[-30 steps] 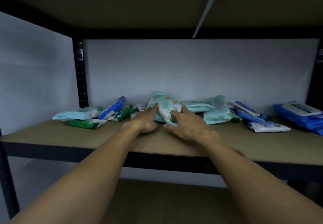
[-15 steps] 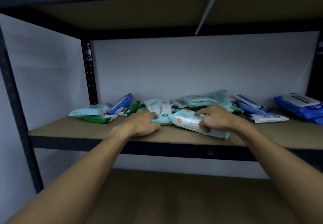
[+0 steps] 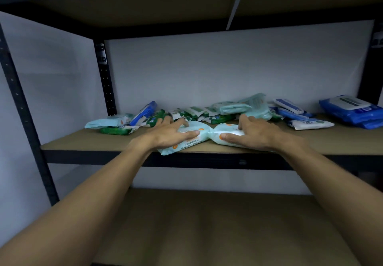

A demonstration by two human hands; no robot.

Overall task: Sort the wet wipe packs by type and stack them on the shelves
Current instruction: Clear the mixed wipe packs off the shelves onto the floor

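Two pale teal wipe packs with orange dots lie side by side at the front edge of the middle shelf (image 3: 87, 144). My left hand (image 3: 169, 134) grips the left teal pack (image 3: 186, 142), thumb on top. My right hand (image 3: 251, 134) grips the right teal pack (image 3: 216, 136), thumb along its front. Behind them runs a jumbled row of packs: green ones (image 3: 116, 130), more teal ones (image 3: 232, 107) and blue ones (image 3: 290, 110).
A stack of large blue packs (image 3: 352, 111) sits at the shelf's far right. A white pack (image 3: 308, 123) lies in front of the blue ones. Black uprights (image 3: 104, 79) frame the unit. The lower shelf (image 3: 207, 224) is a bare board.
Both hands have drawn a teal pack each out of the pile toward the shelf's front edge. The view has dropped back, showing the lower shelf.
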